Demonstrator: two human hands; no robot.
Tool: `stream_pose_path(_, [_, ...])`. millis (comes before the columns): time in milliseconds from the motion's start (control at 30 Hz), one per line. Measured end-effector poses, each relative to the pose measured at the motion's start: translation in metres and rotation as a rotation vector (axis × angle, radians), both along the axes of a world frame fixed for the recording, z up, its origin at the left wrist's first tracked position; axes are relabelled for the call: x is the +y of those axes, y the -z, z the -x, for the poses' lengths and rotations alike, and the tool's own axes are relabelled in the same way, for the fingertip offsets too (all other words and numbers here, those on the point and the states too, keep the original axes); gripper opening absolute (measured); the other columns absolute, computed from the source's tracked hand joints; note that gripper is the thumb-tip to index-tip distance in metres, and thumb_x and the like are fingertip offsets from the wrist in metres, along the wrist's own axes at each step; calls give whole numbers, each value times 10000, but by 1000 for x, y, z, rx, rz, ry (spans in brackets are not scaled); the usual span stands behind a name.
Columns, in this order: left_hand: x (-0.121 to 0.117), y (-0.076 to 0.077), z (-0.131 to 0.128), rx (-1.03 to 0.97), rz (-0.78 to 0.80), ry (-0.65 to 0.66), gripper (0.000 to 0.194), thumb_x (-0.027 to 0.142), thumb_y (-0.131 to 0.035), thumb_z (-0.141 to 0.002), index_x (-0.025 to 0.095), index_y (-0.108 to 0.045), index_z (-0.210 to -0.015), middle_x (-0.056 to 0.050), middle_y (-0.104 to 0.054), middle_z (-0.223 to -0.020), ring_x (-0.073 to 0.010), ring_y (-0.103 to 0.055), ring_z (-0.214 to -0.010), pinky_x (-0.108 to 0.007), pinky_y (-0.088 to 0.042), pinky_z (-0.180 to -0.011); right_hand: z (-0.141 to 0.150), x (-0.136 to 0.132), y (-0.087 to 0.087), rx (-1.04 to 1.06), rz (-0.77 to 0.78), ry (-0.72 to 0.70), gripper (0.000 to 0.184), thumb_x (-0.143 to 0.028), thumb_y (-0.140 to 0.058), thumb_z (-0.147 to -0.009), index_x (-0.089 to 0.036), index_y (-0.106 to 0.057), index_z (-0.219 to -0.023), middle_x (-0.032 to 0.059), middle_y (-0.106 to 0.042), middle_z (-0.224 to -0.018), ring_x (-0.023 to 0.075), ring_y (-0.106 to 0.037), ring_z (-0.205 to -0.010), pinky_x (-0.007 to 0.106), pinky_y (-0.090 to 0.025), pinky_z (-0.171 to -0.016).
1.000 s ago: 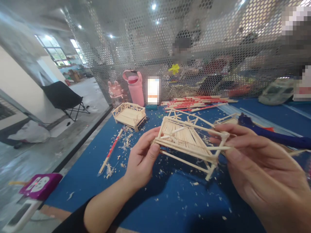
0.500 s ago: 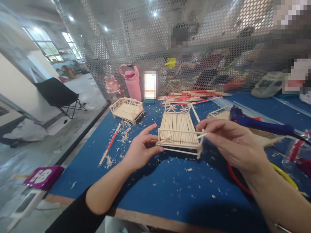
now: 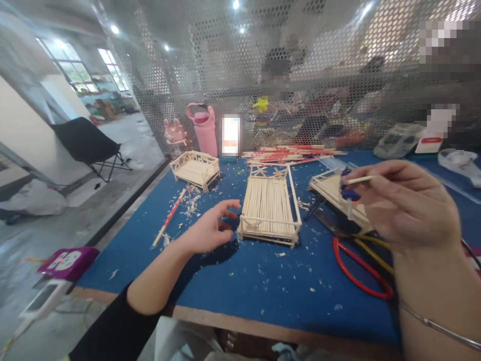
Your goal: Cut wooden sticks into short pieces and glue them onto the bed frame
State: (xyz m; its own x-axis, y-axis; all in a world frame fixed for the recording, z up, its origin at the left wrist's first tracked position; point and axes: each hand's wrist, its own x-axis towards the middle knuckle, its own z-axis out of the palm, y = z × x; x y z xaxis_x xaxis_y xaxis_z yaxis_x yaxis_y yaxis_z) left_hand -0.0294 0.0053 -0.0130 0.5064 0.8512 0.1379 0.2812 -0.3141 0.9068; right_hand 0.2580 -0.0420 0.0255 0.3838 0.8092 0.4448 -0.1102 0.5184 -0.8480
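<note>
A miniature bed of pale wooden sticks (image 3: 268, 198) stands on the blue tabletop, with crossed sticks at its far end and a rail at the near end. My left hand (image 3: 212, 228) is just left of it, fingers apart and holding nothing. To the right, my right hand (image 3: 409, 205) is raised, pinching a short wooden stick (image 3: 359, 179) between thumb and fingers. A blue glue gun (image 3: 350, 194) shows behind those fingers, its nozzle downward; most of it is hidden, and I cannot tell whether the hand grips it too.
Another small stick bench (image 3: 195, 170) stands at the back left, and a stick frame (image 3: 338, 193) lies at right. Red-handled scissors (image 3: 363, 271) lie near my right wrist. Red-marked sticks (image 3: 293, 152), a pink bottle (image 3: 205, 130) and a mesh screen (image 3: 225, 65) are behind.
My right hand has left the bed's near rail and moved right with the short stick. My left hand has let go of the bed and drawn slightly left.
</note>
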Motion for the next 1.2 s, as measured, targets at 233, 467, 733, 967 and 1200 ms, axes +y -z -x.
stream_pose_path(233, [-20,-16,15,-196,-149,-632,233,334,-534,-809,164,-581,-657,31,-492,-531,-82,-443,-485,-194,-381,-494,10,-61,13,-409,179,192,74,-311,-706,-676,-249,-671,-694,13,-677,-699,161,-617,-632,272,-492,-600])
stream_pose_path(467, [-38,6,2,244,-187,-311,485,222,-624,-668,179,-608,-1151,-76,-690,-990,-188,-610,-774,-335,-489,-747,24,-111,75,-820,421,-40,237,-413,-549,-793,-224,-642,-685,4,-623,-582,146,-577,-517,218,-486,-461])
stream_pose_path(733, [-29,10,-16,246,-116,-129,306,230,-566,-757,227,-684,-1039,-17,-731,-945,-207,-656,-814,-337,-474,-807,28,-109,91,-603,417,51,202,-410,-593,-753,-219,-640,-706,10,-647,-595,146,-583,-511,209,-502,-471])
stream_pose_path(967, [-64,12,-16,293,-55,-399,704,265,-658,-697,181,-413,-1351,-5,-730,-757,-217,-660,-733,-345,-469,-756,24,-112,95,-662,402,-1,188,-385,-580,-769,-214,-650,-734,8,-664,-620,146,-612,-537,199,-521,-503])
stream_pose_path(1200, [-76,25,-26,287,-144,-445,643,275,-601,-760,189,-380,-1358,-32,-728,-802,-252,-669,-804,-389,-471,-779,24,-105,93,-768,386,-6,200,-395,-569,-777,-223,-659,-730,83,-727,-955,215,-689,-811,266,-556,-665])
